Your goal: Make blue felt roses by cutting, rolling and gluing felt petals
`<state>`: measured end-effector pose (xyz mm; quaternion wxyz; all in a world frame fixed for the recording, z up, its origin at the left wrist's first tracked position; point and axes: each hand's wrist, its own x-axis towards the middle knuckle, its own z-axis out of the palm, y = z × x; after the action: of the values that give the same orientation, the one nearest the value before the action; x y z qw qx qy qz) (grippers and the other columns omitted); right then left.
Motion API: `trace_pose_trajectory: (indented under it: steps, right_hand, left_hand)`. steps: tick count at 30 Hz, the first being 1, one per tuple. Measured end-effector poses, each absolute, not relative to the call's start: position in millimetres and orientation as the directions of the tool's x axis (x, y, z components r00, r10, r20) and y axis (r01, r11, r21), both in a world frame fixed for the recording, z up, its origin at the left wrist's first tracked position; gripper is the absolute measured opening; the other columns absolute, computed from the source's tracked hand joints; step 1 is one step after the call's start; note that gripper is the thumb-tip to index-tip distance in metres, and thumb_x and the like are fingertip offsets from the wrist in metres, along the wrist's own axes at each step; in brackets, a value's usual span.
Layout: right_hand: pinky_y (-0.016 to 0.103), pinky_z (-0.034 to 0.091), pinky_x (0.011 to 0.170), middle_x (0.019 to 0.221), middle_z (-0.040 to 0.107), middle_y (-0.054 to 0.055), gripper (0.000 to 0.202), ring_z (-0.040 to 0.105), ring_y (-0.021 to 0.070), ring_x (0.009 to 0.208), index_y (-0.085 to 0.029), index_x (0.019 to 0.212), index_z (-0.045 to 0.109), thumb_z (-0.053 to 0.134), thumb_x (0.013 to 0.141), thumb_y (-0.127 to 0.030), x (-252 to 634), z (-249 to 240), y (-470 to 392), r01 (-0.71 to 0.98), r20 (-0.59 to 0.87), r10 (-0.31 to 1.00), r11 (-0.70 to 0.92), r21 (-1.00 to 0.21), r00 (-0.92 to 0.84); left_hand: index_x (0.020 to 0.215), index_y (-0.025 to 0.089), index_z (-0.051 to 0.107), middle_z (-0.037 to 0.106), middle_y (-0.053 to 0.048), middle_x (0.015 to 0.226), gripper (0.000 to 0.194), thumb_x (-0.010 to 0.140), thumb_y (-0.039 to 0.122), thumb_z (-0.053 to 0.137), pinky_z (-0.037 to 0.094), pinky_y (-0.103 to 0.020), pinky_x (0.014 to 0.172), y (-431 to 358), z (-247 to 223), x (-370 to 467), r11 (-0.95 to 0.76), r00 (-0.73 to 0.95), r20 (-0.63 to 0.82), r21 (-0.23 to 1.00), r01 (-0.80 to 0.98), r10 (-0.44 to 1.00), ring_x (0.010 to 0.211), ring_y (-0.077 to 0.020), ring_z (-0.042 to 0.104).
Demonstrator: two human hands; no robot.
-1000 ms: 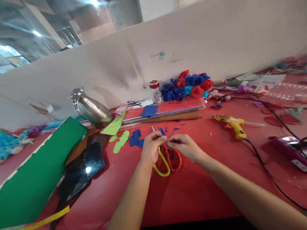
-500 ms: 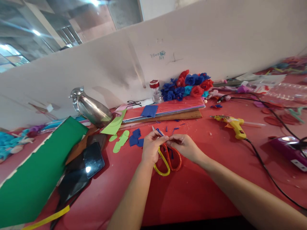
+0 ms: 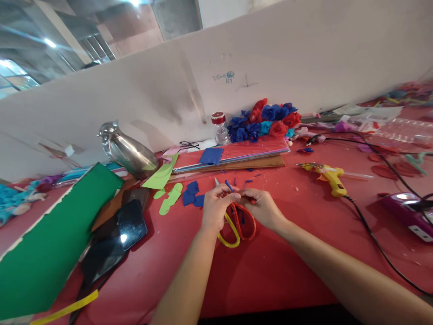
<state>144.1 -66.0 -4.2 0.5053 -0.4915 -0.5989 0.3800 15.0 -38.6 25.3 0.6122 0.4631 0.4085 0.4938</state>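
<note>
Both hands meet at the middle of the red table, their fingertips nearly touching. My left hand is closed, thumb and fingers pinching a small rolled strip of blue paper. My right hand is closed in a pinch at the strip's near end; its fingertips hide what they grip there. Beneath the hands lie scissors with one yellow and one orange handle, their pointed tip showing beyond my left hand. Blue paper pieces and light green rounded cut-outs lie just left of my left hand.
A yellow glue gun with its cord lies at right, near a purple power strip. Behind the hands are stacked paper sheets, paper flowers and a jar. A steel jug, phone and green board stand left.
Both hands have shifted very slightly to the right, and the blue strip between them has turned a little. The scissors and other things on the table stay where they were.
</note>
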Motion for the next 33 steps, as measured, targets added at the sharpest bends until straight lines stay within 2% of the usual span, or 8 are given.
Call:
trace_pose_trajectory:
  steps: [3,6,9,14,23,26,29,33]
  right_hand:
    - [0.03,0.05,0.073,0.083,0.073,0.004,0.019,0.065,0.0196,0.076,-0.019,0.08,0.071,0.054,0.076,-0.029,143.3,-4.7,-65.7,0.14,0.23,0.973,0.228,-0.964,0.004]
    - [0.031,0.051,0.075,0.083,0.073,0.004,0.019,0.065,0.0194,0.077,-0.019,0.08,0.07,0.054,0.075,-0.029,143.0,-6.4,-64.5,0.098,0.228,0.974,0.226,-0.969,0.01]
    - [0.032,0.051,0.076,0.084,0.073,0.004,0.02,0.066,0.0195,0.078,-0.019,0.081,0.07,0.054,0.076,-0.03,142.7,-8.0,-63.5,0.087,0.219,0.976,0.219,-0.972,-0.01]
    - [0.032,0.051,0.075,0.084,0.073,0.005,0.021,0.066,0.02,0.077,-0.02,0.082,0.071,0.055,0.078,-0.032,142.5,-7.8,-64.6,0.147,0.218,0.976,0.217,-0.965,-0.007]
    - [0.028,0.048,0.065,0.074,0.072,0.003,0.017,0.063,0.0177,0.067,-0.021,0.075,0.071,0.055,0.075,-0.028,145.2,-3.9,-66.0,0.277,0.26,0.965,0.242,-0.93,0.031]
    - [0.028,0.048,0.065,0.074,0.072,0.003,0.017,0.063,0.0179,0.067,-0.021,0.076,0.071,0.055,0.074,-0.026,145.4,-2.6,-66.3,0.274,0.263,0.964,0.245,-0.93,0.031]
    - [0.029,0.049,0.067,0.08,0.073,0.004,0.018,0.065,0.0193,0.072,-0.021,0.077,0.071,0.054,0.074,-0.025,145.4,-1.4,-66.0,0.233,0.254,0.967,0.239,-0.943,0.034]
    - [0.031,0.05,0.071,0.085,0.074,0.005,0.019,0.066,0.0206,0.078,-0.021,0.079,0.072,0.054,0.077,-0.027,144.3,-0.8,-65.5,0.2,0.254,0.967,0.244,-0.949,0.026]
  left_hand:
    - [0.069,0.016,0.071,0.068,-0.002,0.07,0.028,0.044,0.021,0.083,0.044,-0.026,0.068,-37.0,24.5,13.4,0.145,0.205,-0.096,0.961,-0.236,0.974,0.067,-0.0125,0.057]
    - [0.07,0.017,0.073,0.07,-0.003,0.074,0.025,0.048,0.023,0.082,0.045,-0.026,0.071,-36.5,24.5,11.8,0.152,0.23,-0.097,0.96,-0.236,0.968,0.07,-0.0131,0.058]
    - [0.067,0.016,0.073,0.069,-0.003,0.07,0.019,0.054,0.029,0.079,0.044,-0.027,0.07,-37.3,26.1,11.6,0.133,0.22,-0.082,0.965,-0.226,0.972,0.067,-0.0132,0.058]
    - [0.052,0.016,0.064,0.063,0.0,0.062,0.021,0.049,0.027,0.081,0.043,-0.025,0.066,-39.2,28.2,13.9,0.077,0.148,-0.042,0.968,-0.237,0.988,0.063,-0.0114,0.054]
    - [0.048,0.016,0.054,0.055,0.002,0.066,0.031,0.046,0.025,0.083,0.04,-0.023,0.063,-38.9,19.2,17.0,-0.003,0.099,0.028,0.971,-0.238,0.995,0.065,-0.0096,0.05]
    - [0.053,0.016,0.059,0.058,0.002,0.067,0.025,0.047,0.024,0.082,0.042,-0.024,0.068,-39.6,19.8,18.0,-0.006,0.12,0.037,0.968,-0.253,0.992,0.068,-0.0105,0.052]
    - [0.067,0.018,0.068,0.063,0.001,0.071,0.023,0.048,0.023,0.082,0.043,-0.026,0.073,-40.6,22.3,18.0,0.034,0.161,0.007,0.967,-0.252,0.987,0.071,-0.0119,0.055]
    - [0.072,0.017,0.072,0.069,-0.003,0.074,0.023,0.054,0.028,0.08,0.045,-0.028,0.075,-41.1,25.1,16.5,0.094,0.202,-0.048,0.969,-0.227,0.978,0.072,-0.0142,0.058]
